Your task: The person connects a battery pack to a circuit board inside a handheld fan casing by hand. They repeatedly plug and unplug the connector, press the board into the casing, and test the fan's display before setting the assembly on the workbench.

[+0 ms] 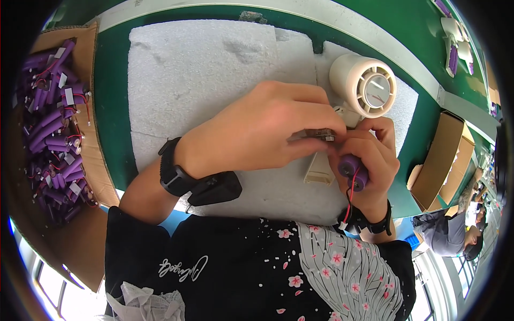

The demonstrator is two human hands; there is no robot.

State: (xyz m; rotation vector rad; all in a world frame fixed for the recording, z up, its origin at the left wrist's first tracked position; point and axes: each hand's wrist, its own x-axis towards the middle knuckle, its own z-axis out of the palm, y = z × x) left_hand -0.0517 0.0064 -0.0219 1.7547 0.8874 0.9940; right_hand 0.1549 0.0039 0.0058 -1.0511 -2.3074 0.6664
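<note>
Left hand (262, 125) pinches what may be a small dark circuit board (320, 134), right hand (372, 155) gripping purple cylindrical batteries (349, 165) near the cream plastic fan (363, 85) on white foam (187, 75), apparently a fitting step, next needing steady alignment.

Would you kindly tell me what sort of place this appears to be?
Probably an electronics assembly workshop: it shows a cardboard box of purple wired cylinders, a white fan-like device and a green workbench.
</note>
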